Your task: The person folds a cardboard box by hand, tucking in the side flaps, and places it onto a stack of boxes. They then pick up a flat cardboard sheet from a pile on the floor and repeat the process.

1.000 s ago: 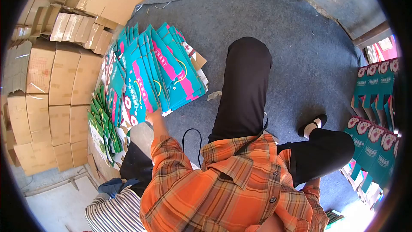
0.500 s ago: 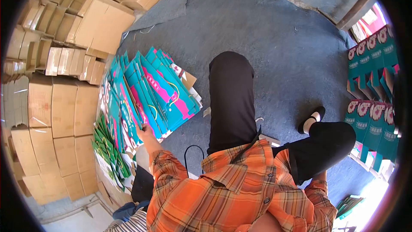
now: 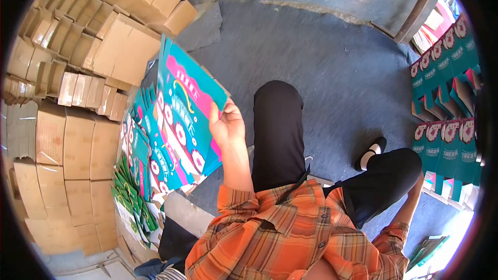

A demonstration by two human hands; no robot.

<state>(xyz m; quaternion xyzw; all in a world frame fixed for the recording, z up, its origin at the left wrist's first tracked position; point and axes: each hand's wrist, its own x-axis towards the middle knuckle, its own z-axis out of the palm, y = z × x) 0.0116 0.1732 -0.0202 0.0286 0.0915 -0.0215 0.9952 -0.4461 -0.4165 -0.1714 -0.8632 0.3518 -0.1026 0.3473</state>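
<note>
My left hand (image 3: 228,124) is closed on the right edge of a teal and pink flat-folded gift box (image 3: 199,101), thumb in front. The box is printed with flowers and white lettering and has a yellow cord handle. It stands tilted up over a pile of similar flat-folded boxes (image 3: 139,148) on the floor, covering much of it. My right forearm (image 3: 413,197) reaches down beside my bent right knee, and the right hand is hidden behind the leg.
Stacked brown cartons (image 3: 78,145) line the left side. Green folded packages (image 3: 132,199) lie below the teal pile. Standing teal boxes (image 3: 446,140) fill the right edge, with green folded pieces (image 3: 428,251) below them. A person's striped clothing (image 3: 171,274) shows at bottom left.
My left hand has moved up and right from the pile, lifting a teal gift box upright. The view has shifted slightly. My right hand stays hidden.
</note>
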